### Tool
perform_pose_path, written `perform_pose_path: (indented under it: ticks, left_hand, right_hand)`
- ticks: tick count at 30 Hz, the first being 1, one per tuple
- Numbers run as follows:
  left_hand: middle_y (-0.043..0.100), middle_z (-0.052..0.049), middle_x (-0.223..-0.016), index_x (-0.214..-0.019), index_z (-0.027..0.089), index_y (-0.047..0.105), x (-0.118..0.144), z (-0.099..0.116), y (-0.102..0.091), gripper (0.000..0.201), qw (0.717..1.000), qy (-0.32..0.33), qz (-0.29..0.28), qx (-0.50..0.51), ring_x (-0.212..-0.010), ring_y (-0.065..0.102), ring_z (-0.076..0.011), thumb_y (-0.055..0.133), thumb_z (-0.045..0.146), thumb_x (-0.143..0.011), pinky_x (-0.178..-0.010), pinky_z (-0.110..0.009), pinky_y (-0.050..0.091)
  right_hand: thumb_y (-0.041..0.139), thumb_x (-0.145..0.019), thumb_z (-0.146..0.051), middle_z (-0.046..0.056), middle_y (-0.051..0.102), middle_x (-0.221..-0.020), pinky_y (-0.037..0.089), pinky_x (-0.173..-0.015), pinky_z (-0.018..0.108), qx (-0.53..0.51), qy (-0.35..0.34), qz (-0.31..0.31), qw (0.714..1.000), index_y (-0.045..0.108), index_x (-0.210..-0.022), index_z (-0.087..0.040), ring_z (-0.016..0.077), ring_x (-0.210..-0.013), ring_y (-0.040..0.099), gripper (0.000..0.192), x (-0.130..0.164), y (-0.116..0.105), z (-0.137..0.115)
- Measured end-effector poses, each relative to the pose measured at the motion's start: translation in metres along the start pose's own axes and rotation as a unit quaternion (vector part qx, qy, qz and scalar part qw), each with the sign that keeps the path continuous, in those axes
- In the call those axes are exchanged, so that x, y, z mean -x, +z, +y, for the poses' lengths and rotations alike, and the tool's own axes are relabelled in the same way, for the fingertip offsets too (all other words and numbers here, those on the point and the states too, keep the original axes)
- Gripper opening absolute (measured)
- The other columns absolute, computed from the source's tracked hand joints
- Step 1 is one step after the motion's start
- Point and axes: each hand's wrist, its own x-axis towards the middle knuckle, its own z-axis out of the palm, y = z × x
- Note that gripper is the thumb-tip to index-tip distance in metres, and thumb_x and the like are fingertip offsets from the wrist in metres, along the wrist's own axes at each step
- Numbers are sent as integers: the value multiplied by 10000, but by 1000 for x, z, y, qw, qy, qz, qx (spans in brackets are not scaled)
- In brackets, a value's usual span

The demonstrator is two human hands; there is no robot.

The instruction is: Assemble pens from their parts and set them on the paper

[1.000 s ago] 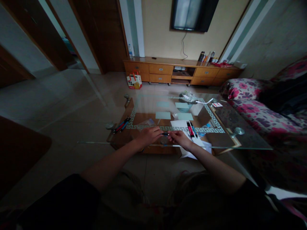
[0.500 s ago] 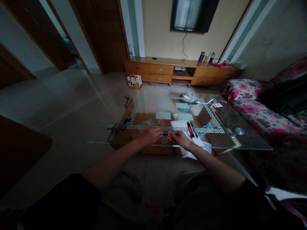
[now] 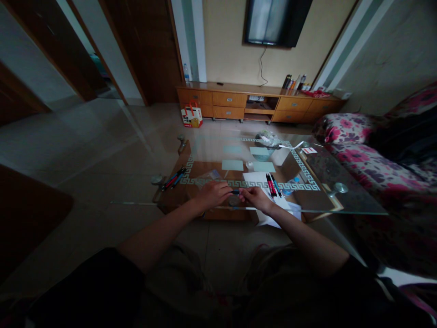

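Observation:
Above the near edge of the glass table (image 3: 211, 175), a dark pen (image 3: 235, 192) lies level between my two hands. My left hand (image 3: 214, 193) is closed around its left part, which the fingers mostly cover. At the other end, the fingertips of my right hand (image 3: 254, 197) pinch the pen. White paper sheets (image 3: 254, 177) lie beneath and to the right of my right hand, with red and blue pens (image 3: 271, 185) on them. Left of my left hand, another bunch of pens (image 3: 175, 178) rests near the table's left corner.
A clear plastic wrapper (image 3: 209, 176) lies behind my left hand. Farther back on the table are a basket with a plastic bag (image 3: 268, 139) and a red-and-white card (image 3: 309, 150). A floral sofa (image 3: 355, 157) stands at the right, a wooden TV cabinet (image 3: 228, 99) beyond.

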Motion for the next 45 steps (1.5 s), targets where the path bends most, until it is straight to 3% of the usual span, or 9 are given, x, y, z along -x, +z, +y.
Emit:
perform_pose_path:
  ticks: [8,16,22,26,29,35,45]
  left_hand:
    - [646,-45,-872,-1018,207,709,1,-2,2,310,1000,-6,-8,5,-791,609,-155,444,369,-1011,-743,-281,464]
    - [645,-50,-870,-1041,202,707,2,-3,2,321,1000,-6,-3,7,-794,611,-154,434,367,-1015,-736,-276,469]
    - [640,-53,-883,-1068,203,703,3,-3,3,305,1000,-11,-4,17,-792,610,-157,448,359,-1008,-724,-279,474]
    - [643,-51,-873,-1040,199,703,3,-3,3,294,1000,-12,-7,18,-791,612,-157,465,366,-1000,-719,-273,470]
    - [648,-52,-886,-1051,202,700,4,-4,4,294,1000,-15,-1,20,-797,617,-155,463,369,-1000,-722,-269,467]
    - [638,-45,-864,-1046,202,699,4,-4,4,296,1000,-11,1,18,-786,611,-155,460,371,-1002,-720,-272,464]
    - [638,-49,-870,-1051,197,698,5,-6,6,293,1000,-7,6,24,-800,614,-154,466,368,-1001,-735,-270,469]
  right_hand:
    - [567,-814,-701,22,663,-673,351,-540,240,39,-23,4,999,735,-797,-149,117,-564,503,577,0,-2,-1]
    - [615,-820,-621,-10,609,-651,376,-586,255,57,-70,8,996,697,-767,-169,123,-597,491,462,4,-4,-7]
    - [715,-746,-531,26,688,-801,466,-716,294,18,-75,31,997,695,-853,-178,164,-740,589,369,3,0,-11]
    - [782,-674,-469,24,682,-826,467,-666,279,6,-64,50,997,676,-919,-185,149,-702,581,389,5,2,-12]
    - [760,-708,-510,22,674,-839,447,-617,256,-12,-54,56,997,657,-948,-190,136,-676,568,413,5,1,-12]
    - [521,-851,-682,2,591,-643,366,-507,233,-17,7,18,1000,620,-722,-168,98,-521,466,539,3,-4,-7]
    - [661,-783,-563,10,631,-731,380,-532,221,-61,-8,10,998,632,-783,-163,91,-562,481,402,-2,-3,3]
